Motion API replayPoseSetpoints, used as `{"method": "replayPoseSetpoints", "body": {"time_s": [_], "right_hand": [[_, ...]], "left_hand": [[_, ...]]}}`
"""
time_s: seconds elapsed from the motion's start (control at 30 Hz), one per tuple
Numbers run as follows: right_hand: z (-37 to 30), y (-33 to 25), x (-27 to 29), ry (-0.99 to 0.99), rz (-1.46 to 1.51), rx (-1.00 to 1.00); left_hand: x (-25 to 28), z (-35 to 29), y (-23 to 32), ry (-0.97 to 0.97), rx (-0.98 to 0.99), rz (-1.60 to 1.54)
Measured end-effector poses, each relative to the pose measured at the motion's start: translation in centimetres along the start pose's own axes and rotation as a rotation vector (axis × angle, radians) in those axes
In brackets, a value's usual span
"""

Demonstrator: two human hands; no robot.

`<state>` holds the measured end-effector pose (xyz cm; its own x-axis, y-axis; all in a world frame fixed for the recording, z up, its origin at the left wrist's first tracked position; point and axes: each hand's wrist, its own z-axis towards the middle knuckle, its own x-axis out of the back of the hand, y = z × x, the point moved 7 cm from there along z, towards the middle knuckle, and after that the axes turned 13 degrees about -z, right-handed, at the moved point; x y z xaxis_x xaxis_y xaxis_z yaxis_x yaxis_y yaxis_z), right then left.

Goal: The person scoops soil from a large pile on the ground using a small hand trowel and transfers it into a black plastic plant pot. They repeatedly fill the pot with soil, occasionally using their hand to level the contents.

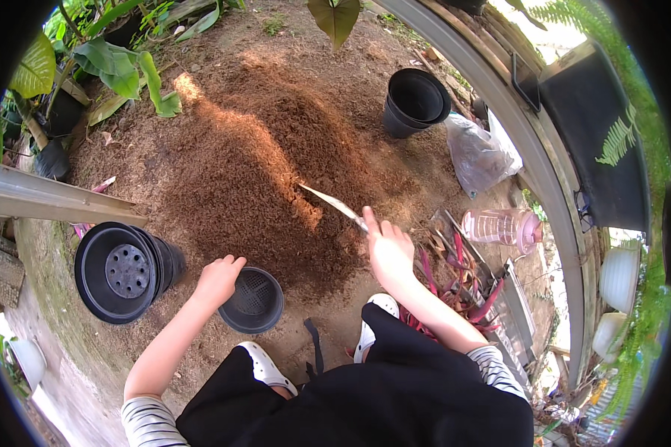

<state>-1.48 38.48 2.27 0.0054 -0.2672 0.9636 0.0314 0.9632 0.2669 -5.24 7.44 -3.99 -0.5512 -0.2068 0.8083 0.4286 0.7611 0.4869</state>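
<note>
Sitting low over a dirt floor (pixel 186 402), a person has a big heap of loose brown soil (pixel 253 164) in front of them. Sun makes a bright orange stripe on it. Green leafy plants (pixel 112 63) grow at the top left, and a grey metal beam (pixel 60 197) comes in from the left side.

Near the person's feet sits a small round black pot (pixel 253 294), and little holes show in its bottom. The left hand (pixel 220 281) is at its rim with the fingers bent; I cannot tell if it has hold of it. The right hand (pixel 390 253) is curled around a thin, pale digging tool (pixel 337 204), one finger laid along it. The tool's tip touches the heap.

At the left, bigger black pots (pixel 127 272) lie tipped over, tucked one inside another, with round holes in the bottom. More black pots (pixel 416 103) stand past the heap on the right. Beside them is a cloudy plastic bag (pixel 481 158), and nearer is a see-through pink bottle (pixel 502 228) on its side.
</note>
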Motion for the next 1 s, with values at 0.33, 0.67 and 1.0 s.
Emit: {"method": "replayPoseSetpoints", "body": {"time_s": [0.33,0.67,1.0], "right_hand": [[-3.9,1.3,-1.3,-0.095,0.359,0.049],[-0.2,5.3,-4.2,-0.284,0.262,-0.139],[-7.0,5.8,1.8,-0.503,0.296,-0.291]], "left_hand": [[-0.8,-2.5,-1.8,-0.012,0.066,-0.139],[0.5,-0.7,-0.2,0.011,0.176,-0.483],[-1.0,7.0,2.2,-0.111,-0.111,0.03]]}}
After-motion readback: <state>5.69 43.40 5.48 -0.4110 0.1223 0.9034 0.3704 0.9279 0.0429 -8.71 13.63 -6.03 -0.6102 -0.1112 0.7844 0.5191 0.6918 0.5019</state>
